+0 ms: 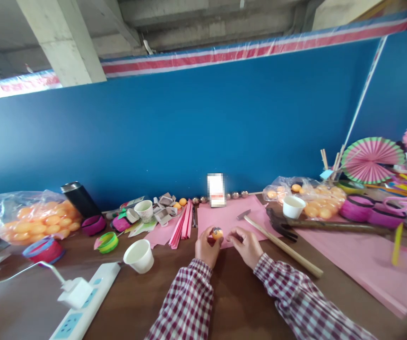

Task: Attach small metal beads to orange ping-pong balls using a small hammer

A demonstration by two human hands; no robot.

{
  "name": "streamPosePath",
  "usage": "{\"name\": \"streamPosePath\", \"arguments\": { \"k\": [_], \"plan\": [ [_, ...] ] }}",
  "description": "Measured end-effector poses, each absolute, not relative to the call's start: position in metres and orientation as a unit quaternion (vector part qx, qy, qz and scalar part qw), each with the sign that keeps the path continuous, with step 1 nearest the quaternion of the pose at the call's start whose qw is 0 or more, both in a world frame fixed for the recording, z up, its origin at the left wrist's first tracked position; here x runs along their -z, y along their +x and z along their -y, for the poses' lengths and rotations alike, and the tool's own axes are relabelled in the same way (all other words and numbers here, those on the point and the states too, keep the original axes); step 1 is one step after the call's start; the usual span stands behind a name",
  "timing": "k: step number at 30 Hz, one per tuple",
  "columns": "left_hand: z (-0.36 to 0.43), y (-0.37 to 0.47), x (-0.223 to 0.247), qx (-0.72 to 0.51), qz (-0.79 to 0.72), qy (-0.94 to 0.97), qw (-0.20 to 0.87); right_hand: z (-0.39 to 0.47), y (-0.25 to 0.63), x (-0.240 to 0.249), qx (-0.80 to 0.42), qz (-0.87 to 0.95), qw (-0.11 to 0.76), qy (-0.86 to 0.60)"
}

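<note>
My left hand (207,249) is closed round a small orange ball (218,233), which looks like a table tennis ball and has dark or silvery marks on top. Just to the right, my right hand (247,248) is bent with thumb and forefinger drawn together; anything between them is too small to make out. Both hands are at the near edge of a pink paper sheet (220,217). A hammer (281,243) with a wooden handle lies right of my right hand, its head on the paper.
Bags of orange balls stand left (40,224) and right (325,203). A white paper cup (138,256) and a power strip (86,302) are at left. Several shiny metal balls (235,194) line the blue partition (189,127). A claw hammer (277,222) lies at right.
</note>
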State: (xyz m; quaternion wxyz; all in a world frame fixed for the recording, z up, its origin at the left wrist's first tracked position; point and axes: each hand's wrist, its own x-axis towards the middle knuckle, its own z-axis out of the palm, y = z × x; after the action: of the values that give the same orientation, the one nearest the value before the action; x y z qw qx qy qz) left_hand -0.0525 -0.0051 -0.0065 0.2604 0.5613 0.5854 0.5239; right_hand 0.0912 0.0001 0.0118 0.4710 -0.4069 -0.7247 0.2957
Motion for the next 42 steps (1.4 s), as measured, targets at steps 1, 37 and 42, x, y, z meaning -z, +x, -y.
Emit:
{"name": "streamPosePath", "arguments": {
  "k": [1,37,42],
  "plan": [
    [0.0053,-0.0523,0.0058,-0.523,-0.585,0.563,0.26,0.0005,0.0911,-0.0126,-0.3,0.728,0.467,-0.404],
    [0.0135,-0.0461,0.002,-0.531,-0.523,0.642,0.18,-0.0016,0.0833,-0.0076,-0.515,0.596,0.491,-0.372],
    [0.013,-0.0468,0.0042,-0.525,-0.524,0.652,0.156,-0.0011,0.0837,-0.0102,-0.54,0.581,0.492,-0.36]
  ]
}}
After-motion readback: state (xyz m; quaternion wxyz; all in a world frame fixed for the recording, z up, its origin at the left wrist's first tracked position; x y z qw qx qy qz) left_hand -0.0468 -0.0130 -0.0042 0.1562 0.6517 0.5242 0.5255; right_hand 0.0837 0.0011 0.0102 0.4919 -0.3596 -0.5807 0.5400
